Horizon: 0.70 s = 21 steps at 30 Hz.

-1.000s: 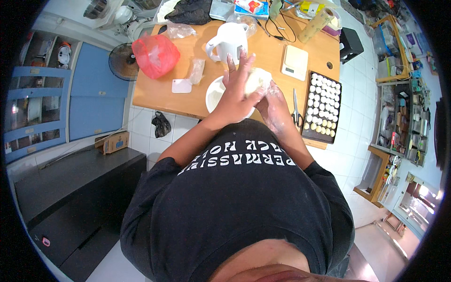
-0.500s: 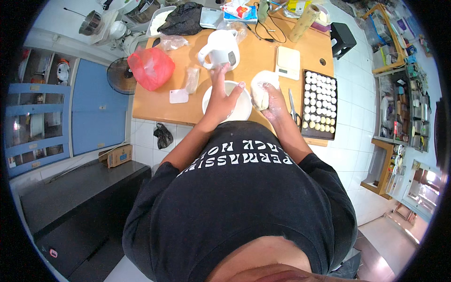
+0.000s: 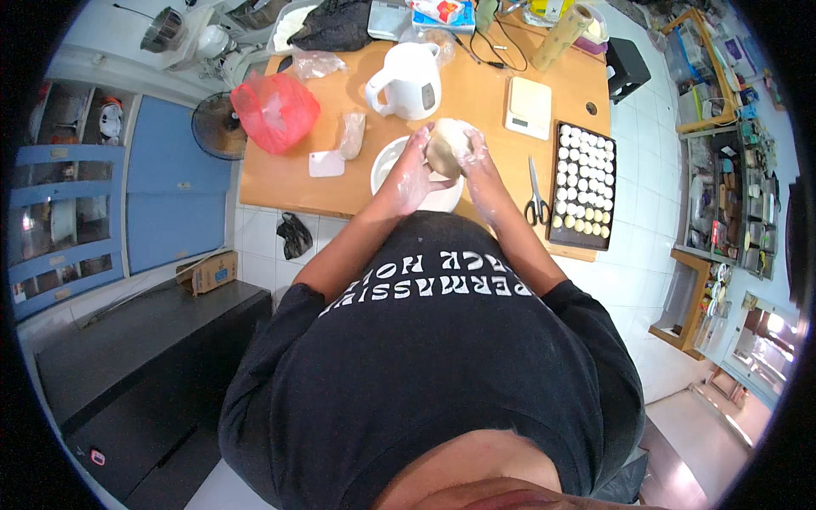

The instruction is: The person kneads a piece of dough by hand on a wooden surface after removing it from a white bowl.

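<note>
A pale, rounded lump of dough (image 3: 444,151) is held up over the white bowl (image 3: 384,161) at the table's near edge. My left hand (image 3: 411,177) cups its left side, thumb and fingers curved around it. On the other side my right hand (image 3: 478,166) grips the dough, its fingers dusted with white. Both hands look floury. Part of the bowl's inside is hidden by the hands. Just beyond the bowl stands a white electric kettle (image 3: 406,83). To the right lies a dark tray (image 3: 581,238) with rows of small pale dough balls (image 3: 583,180).
Black scissors (image 3: 535,200) lie between bowl and tray, below a white kitchen scale (image 3: 529,109). Left of the bowl are a white card (image 3: 326,164), a clear plastic packet (image 3: 352,136) and a red plastic bag (image 3: 275,112). A roll of wrap (image 3: 563,38) stands far right.
My right hand has brought the dough left over the bowl. My left hand, earlier spread apart from it, now closes on its left side.
</note>
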### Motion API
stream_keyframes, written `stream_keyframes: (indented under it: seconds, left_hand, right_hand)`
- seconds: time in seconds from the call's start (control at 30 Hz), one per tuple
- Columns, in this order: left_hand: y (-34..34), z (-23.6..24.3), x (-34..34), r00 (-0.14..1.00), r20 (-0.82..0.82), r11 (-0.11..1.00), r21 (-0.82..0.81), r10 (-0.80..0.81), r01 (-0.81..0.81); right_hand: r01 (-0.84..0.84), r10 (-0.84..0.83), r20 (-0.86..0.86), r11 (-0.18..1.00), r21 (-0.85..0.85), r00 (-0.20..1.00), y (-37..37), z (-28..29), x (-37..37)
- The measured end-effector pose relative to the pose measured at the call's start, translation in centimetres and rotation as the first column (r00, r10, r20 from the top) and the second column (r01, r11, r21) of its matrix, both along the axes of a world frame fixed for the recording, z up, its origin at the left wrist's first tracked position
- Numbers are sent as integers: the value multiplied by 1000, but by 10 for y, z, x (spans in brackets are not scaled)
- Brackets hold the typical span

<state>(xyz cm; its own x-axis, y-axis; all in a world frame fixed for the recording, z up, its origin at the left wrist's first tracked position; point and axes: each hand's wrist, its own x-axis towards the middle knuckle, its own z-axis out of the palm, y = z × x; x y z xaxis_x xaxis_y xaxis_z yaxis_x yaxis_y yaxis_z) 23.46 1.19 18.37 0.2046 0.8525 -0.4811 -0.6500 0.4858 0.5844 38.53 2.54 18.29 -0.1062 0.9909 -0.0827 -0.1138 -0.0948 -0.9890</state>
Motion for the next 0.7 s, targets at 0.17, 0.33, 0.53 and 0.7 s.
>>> stream_keyframes:
  seconds: [0.17, 0.33, 0.53, 0.7]
  left_hand:
    - [1, -64, -30, 893, 434, 989, 131, -119, 68]
    - [1, -33, -25, 998, -23, 991, 120, 60, -57]
    - [-12, 26, -16, 896, -418, 926, 377, 148, 23]
    - [-17, 70, -11, 707, -690, 677, 595, 154, 433]
  right_hand:
    - [-255, 238, 251, 966, 35, 938, -2, 41, 29]
    - [111, -112, 137, 994, 17, 984, 26, 38, 50]
    - [-101, 95, -64, 989, -104, 993, 11, 13, 22]
    - [-245, -105, -649, 871, -426, 754, 6, -4, 14]
